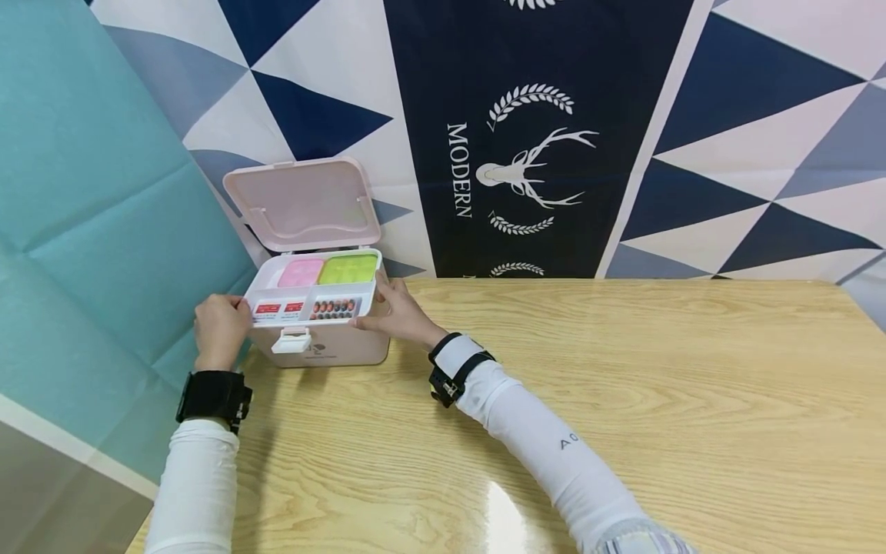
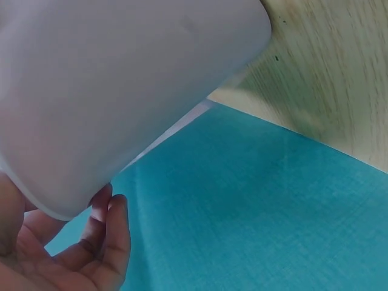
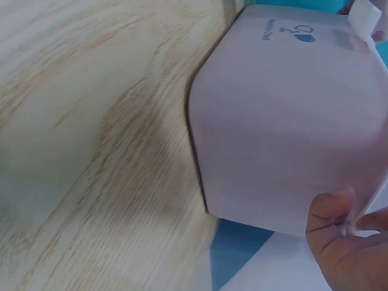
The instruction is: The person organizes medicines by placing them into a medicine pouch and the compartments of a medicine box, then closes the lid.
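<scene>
A pale pink medicine box [image 1: 353, 346] stands on the table at the left, its lid [image 1: 311, 206] raised. Across its top lies a white compartment tray [image 1: 309, 295]. Inside the tray are a pink item [image 1: 301, 272], a green item [image 1: 348, 268], red-and-white packs [image 1: 268, 308] and a blister pack [image 1: 334, 308] of dark and orange pills. My left hand [image 1: 220, 331] pinches the tray's left rim. At the right rim, my right hand [image 1: 408, 315] grips with its thumb near the front corner. The left wrist view shows fingers curled under a corner [image 2: 66, 209]; part of the grip is hidden.
The white front clasp [image 1: 291, 341] hangs unfastened. A teal sheet [image 1: 104, 231] rises close on the left, and a patterned cloth [image 1: 519, 154] stands behind the box. The wooden table [image 1: 623, 400] extends to the right.
</scene>
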`<state>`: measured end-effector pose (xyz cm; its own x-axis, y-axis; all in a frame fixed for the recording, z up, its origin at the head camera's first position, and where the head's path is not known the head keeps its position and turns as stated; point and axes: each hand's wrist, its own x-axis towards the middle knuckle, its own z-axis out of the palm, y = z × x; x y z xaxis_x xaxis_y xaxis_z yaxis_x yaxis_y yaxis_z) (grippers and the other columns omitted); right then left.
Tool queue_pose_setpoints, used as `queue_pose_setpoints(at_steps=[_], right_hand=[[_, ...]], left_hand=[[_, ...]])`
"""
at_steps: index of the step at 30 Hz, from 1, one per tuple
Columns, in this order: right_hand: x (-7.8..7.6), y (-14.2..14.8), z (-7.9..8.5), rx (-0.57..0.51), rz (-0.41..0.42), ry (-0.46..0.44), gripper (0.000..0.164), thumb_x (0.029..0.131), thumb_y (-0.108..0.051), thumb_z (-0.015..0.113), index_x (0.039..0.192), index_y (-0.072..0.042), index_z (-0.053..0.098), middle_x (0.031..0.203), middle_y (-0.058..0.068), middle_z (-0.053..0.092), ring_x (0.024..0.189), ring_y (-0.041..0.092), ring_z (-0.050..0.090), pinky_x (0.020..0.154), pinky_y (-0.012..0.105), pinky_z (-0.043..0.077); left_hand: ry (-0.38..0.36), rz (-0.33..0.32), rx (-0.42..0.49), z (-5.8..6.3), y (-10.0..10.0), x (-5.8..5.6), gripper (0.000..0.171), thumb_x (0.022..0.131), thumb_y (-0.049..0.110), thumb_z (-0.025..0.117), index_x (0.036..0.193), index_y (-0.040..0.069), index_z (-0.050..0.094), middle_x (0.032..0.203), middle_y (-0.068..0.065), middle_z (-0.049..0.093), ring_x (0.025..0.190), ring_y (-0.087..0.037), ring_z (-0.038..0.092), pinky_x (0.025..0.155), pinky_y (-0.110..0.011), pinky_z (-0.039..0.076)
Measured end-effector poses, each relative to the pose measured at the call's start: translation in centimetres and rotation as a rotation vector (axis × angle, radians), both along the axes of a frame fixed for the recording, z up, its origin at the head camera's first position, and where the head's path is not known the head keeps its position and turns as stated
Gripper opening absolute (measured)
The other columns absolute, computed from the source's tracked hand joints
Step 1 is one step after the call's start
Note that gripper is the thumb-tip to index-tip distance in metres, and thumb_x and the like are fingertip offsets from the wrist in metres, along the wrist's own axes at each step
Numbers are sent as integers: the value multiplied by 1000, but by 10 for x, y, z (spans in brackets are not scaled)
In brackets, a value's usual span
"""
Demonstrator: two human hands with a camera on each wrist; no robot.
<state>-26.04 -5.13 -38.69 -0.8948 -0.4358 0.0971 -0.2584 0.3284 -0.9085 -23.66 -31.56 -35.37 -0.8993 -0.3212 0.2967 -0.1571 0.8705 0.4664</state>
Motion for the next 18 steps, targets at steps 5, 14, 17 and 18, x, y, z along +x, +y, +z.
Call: queue_pose_setpoints(at_steps=[5,14,17,18], right_hand=[[-1,0,-3,50,2,38,98,76,-34,69,146,-10,5,97,7,35,86,19,37,68,25,35],[-1,0,-7,38,4,32,97,78,-36,67,147,-15,3,98,8,39,91,20,38,69,27,38],[-1,1,-7,27,5,35,96,78,-37,67,147,-16,2,98,9,40,90,20,38,68,27,38],[0,1,-7,26,4,34,96,78,-37,66,147,-16,2,99,9,40,91,20,39,69,27,39]], left_hand=[[21,-52,27,-6,-4,5,34,93,11,40,105,-13,61,95,-35,62,72,-40,57,55,-48,47],[141,-126,52,-19,6,20,36,95,11,33,111,-17,49,102,-43,53,95,-55,48,81,-66,40],[173,-131,52,-22,11,26,35,95,5,31,115,-21,44,105,-44,50,98,-55,46,83,-67,39],[180,-130,48,-23,12,28,35,95,3,32,117,-22,43,105,-45,49,99,-55,45,83,-67,39]])
